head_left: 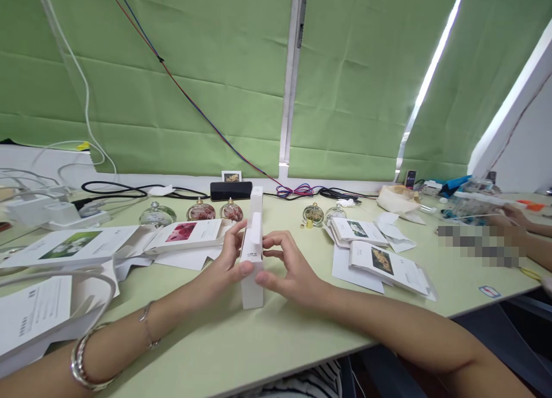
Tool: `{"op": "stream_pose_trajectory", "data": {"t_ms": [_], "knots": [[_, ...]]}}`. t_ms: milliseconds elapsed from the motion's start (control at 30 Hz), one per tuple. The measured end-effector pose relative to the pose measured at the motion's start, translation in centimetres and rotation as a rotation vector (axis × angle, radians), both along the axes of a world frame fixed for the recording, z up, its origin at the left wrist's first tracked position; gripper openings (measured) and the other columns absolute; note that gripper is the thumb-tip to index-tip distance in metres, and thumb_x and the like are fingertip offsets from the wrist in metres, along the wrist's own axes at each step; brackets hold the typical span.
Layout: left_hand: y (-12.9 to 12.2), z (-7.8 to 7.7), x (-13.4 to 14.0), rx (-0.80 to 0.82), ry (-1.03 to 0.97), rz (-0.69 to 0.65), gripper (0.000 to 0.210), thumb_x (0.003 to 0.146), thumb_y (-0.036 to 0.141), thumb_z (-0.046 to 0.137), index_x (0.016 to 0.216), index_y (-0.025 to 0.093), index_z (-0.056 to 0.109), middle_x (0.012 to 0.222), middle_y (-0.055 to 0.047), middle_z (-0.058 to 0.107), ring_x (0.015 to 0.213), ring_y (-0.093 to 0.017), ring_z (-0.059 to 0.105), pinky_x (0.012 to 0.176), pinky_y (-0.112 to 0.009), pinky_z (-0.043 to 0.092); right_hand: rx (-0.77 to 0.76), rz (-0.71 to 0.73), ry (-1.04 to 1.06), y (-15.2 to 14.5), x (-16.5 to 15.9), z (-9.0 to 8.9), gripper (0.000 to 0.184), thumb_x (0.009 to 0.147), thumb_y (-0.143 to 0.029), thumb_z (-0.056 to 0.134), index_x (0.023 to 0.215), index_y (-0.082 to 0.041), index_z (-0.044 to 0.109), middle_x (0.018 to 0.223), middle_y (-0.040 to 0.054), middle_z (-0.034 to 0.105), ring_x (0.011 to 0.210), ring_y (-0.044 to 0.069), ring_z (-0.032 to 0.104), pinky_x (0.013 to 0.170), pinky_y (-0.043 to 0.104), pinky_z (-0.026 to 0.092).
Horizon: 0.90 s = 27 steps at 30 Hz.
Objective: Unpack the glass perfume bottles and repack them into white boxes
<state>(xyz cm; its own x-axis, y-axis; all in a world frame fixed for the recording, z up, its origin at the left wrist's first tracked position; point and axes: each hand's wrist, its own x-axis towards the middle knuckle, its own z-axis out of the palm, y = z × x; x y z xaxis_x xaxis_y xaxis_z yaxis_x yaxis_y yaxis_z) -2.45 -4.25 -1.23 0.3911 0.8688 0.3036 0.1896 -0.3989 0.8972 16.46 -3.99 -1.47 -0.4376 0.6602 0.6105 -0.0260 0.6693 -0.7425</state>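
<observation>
A slim white cardboard box (252, 291) stands on the table in front of me, narrow side towards me. Its top end is open, with white flaps (256, 231) sticking up. My left hand (226, 266) grips the box from the left, thumb on the near edge. From the right, my right hand (291, 268) holds it with bent fingers and thumb against the side. Whether anything is inside the box I cannot tell. Behind it stand round glass bottles: two with red contents (200, 210) (232, 210) and one with yellow contents (313, 214).
White picture boxes lie left (112, 237) and right (388, 266) on the table (302, 340). Clear bottles (157, 215) (335, 215), a black phone (231, 190) and cables (340, 194) are towards the back. At far right, another person's hand (515, 217) is near clear plastic items.
</observation>
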Motion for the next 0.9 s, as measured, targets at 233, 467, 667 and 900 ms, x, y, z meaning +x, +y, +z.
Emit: {"op": "stream_pose_trajectory", "data": {"t_ms": [233, 467, 667, 900], "knots": [[-0.2, -0.5, -0.2, 0.174, 0.182, 0.109, 0.076, 0.075, 0.06, 0.06, 0.133, 0.031, 0.021, 0.128, -0.011, 0.044, 0.119, -0.031, 0.045, 0.094, -0.048, 0.042, 0.009, 0.013, -0.028, 0.7, 0.6, 0.1, 0.036, 0.081, -0.044, 0.062, 0.106, -0.022, 0.05, 0.11, 0.0075, 0.053, 0.103, 0.019, 0.055, 0.092, 0.04, 0.048], [0.6, -0.4, -0.7, 0.323, 0.292, 0.26, 0.048, 0.083, 0.049, 0.054, 0.122, 0.03, 0.033, 0.119, -0.007, 0.043, 0.109, -0.024, 0.048, 0.088, -0.039, 0.046, 0.009, -0.002, -0.007, 2.1, 1.4, 0.0, 0.032, 0.085, -0.047, 0.055, 0.103, -0.021, 0.048, 0.105, 0.0082, 0.059, 0.094, 0.019, 0.059, 0.083, 0.039, 0.049], [0.2, -0.1, -0.1, 0.441, 0.414, 0.389, 0.039, 0.086, 0.036, 0.05, 0.122, 0.028, 0.036, 0.118, -0.008, 0.041, 0.106, -0.023, 0.049, 0.083, -0.036, 0.047, -0.078, -0.149, 0.066, 4.3, 1.9, -0.6, 0.029, 0.085, -0.046, 0.053, 0.097, -0.023, 0.042, 0.103, 0.0064, 0.056, 0.089, 0.018, 0.059, 0.079, 0.038, 0.049], [0.1, -0.2, -0.1, 0.367, 0.363, 0.311, 0.036, 0.087, 0.035, 0.047, 0.12, 0.026, 0.035, 0.109, -0.006, 0.053, 0.087, -0.018, 0.057, 0.063, -0.027, 0.048, 0.096, -0.133, 0.029, 3.5, 1.9, -0.6, 0.025, 0.092, -0.046, 0.04, 0.1, -0.023, 0.044, 0.099, 0.0058, 0.056, 0.09, 0.016, 0.056, 0.082, 0.036, 0.049]]}}
